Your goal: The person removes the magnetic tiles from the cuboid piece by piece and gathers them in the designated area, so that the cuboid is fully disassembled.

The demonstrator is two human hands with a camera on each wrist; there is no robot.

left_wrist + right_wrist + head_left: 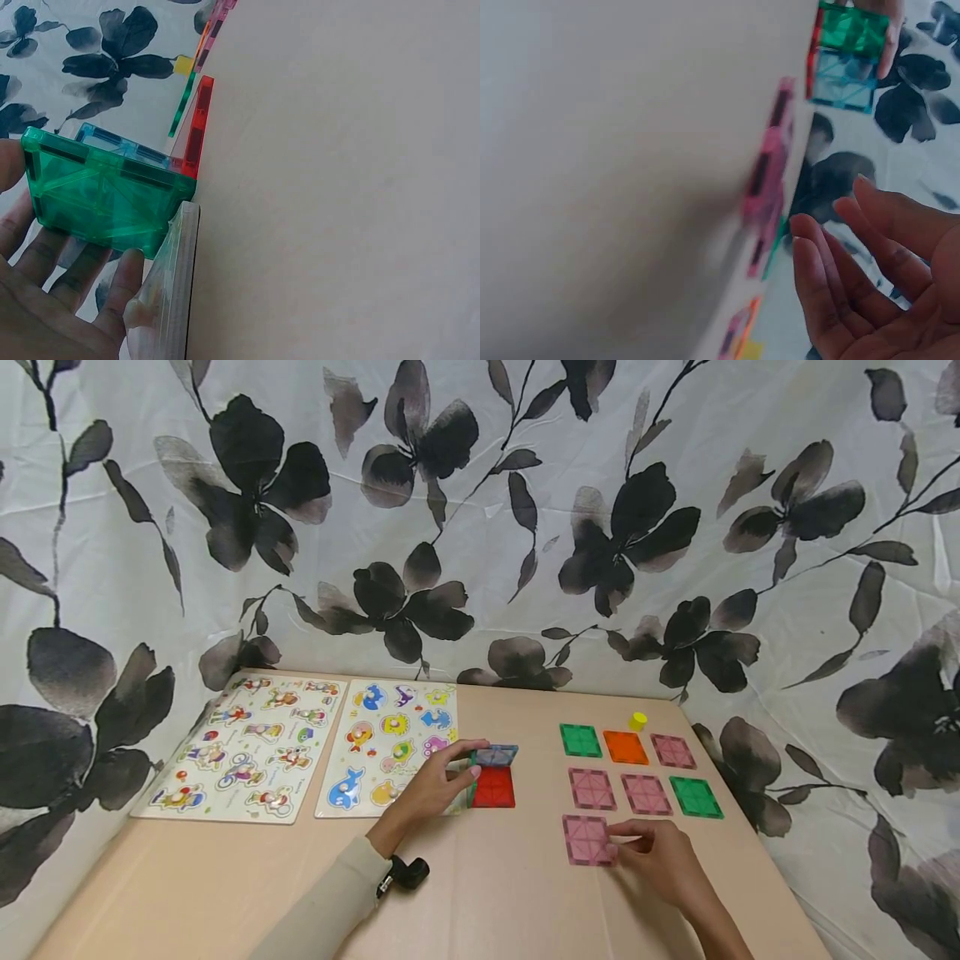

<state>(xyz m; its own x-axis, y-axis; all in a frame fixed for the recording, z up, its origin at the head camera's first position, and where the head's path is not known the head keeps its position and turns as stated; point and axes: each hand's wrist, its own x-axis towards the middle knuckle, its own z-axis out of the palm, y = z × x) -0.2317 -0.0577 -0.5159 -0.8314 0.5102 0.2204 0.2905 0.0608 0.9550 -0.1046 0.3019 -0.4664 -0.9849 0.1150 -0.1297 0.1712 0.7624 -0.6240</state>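
Observation:
My left hand [429, 792] holds a green magnetic tile [105, 191] standing on edge, fingers against its outer face and thumb by its top corner. A blue magnetic tile [497, 756] stands upright beside the green one, meeting it at a corner. At their foot, a red magnetic tile [493, 788] lies flat on the table. My right hand [660, 858] is beside the nearest pink magnetic tile [587, 840], its fingertips close to that tile's right edge. In the right wrist view those fingers are loosely bent, with nothing between them.
Further pink tiles [592, 789], green tiles [697, 797] and an orange tile [626, 747] lie in rows at the right. Behind them stands a small yellow piece [638, 721]. Two picture puzzle boards [303, 793] lie at the left, one close by my left hand. Floral cloth [517, 568] hangs behind.

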